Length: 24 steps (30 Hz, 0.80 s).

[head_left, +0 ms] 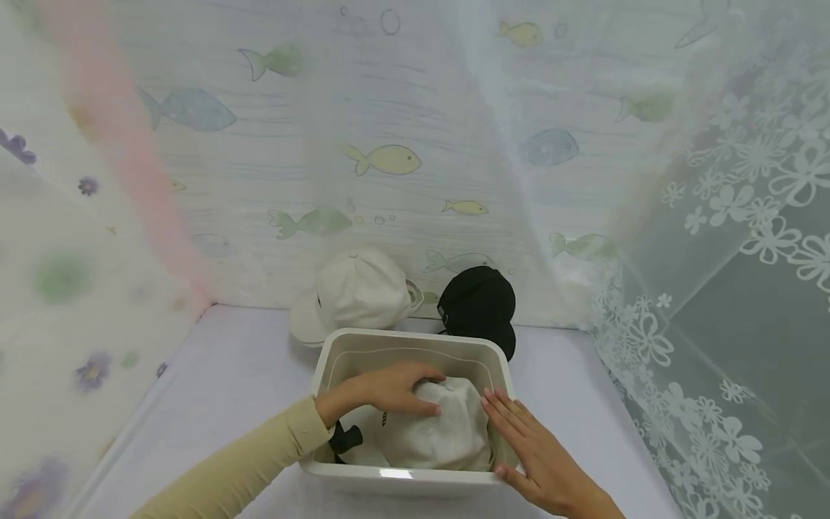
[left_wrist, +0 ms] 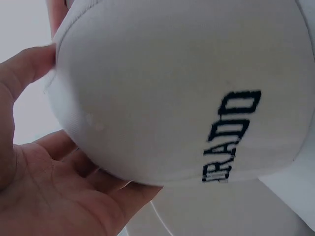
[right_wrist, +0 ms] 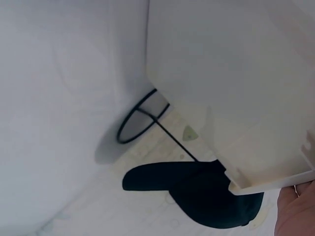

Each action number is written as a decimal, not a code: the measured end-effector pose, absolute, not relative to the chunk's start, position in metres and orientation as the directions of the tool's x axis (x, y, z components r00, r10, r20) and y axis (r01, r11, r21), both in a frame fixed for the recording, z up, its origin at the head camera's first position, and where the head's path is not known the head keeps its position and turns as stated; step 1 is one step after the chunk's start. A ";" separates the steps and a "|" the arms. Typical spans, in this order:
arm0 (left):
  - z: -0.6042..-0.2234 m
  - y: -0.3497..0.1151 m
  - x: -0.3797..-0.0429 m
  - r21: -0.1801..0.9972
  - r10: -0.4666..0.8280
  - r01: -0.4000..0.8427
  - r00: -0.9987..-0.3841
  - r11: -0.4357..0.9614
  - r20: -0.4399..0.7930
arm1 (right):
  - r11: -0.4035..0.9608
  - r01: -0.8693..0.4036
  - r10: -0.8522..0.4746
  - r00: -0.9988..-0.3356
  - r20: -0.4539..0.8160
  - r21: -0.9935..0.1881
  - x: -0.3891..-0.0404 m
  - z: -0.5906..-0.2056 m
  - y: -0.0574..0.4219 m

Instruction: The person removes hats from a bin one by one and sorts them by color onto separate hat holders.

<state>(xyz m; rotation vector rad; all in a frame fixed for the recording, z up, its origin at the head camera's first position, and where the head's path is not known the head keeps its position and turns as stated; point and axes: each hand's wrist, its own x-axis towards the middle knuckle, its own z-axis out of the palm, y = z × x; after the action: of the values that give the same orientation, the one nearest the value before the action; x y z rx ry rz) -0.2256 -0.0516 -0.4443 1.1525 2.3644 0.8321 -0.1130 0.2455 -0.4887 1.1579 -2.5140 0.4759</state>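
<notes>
Inside a white plastic bin [head_left: 408, 473] sits a white baseball cap [head_left: 447, 432] with dark lettering across its front panel. My left hand [head_left: 398, 389] reaches over the bin's left side and grips this cap, thumb on one side and fingers round the other. Close up in the left wrist view, the cap [left_wrist: 147, 98] fills most of the picture, with the left hand [left_wrist: 54, 182] along its edge. Straight fingers of my right hand [head_left: 534, 454] rest on the bin's right rim. The right wrist view shows only part of that hand [right_wrist: 298, 209], at the bin's rim.
Behind the bin are a cream cap [head_left: 363, 292] at left and a black cap [head_left: 480, 303] at right. The black one is on a thin stand with a ring base [right_wrist: 129, 123]. A black object [head_left: 346, 438] lies in the bin's left end. Patterned curtains [head_left: 389, 108] surround the white table [head_left: 246, 367].
</notes>
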 end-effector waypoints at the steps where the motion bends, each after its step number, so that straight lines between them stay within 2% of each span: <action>1: -0.445 -0.051 -0.225 0.650 0.804 0.584 -0.590 0.486 -0.071 | 0.612 -0.775 -0.662 -0.611 0.433 -0.159 -0.113 -0.489 0.246; 5: -0.445 -0.052 -0.224 0.655 0.816 0.602 -0.576 0.457 -0.040 | 0.601 -0.784 -0.661 -0.596 0.456 -0.153 -0.113 -0.490 0.245; 12: -0.445 -0.055 -0.226 0.676 0.859 0.662 -0.505 0.322 0.085 | 0.598 -0.784 -0.655 -0.597 0.463 -0.164 -0.112 -0.492 0.245; 24: -0.437 -0.060 -0.220 0.656 0.850 0.693 -0.506 0.299 0.147 | 0.599 -0.778 -0.646 -0.610 0.459 -0.191 -0.112 -0.492 0.245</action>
<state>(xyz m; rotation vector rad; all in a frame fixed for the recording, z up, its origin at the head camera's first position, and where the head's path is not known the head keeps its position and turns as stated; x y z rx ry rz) -0.2199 -0.0603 -0.4370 1.4172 2.3382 1.0000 -0.1118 0.2446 -0.4917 1.1504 -2.4862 0.5369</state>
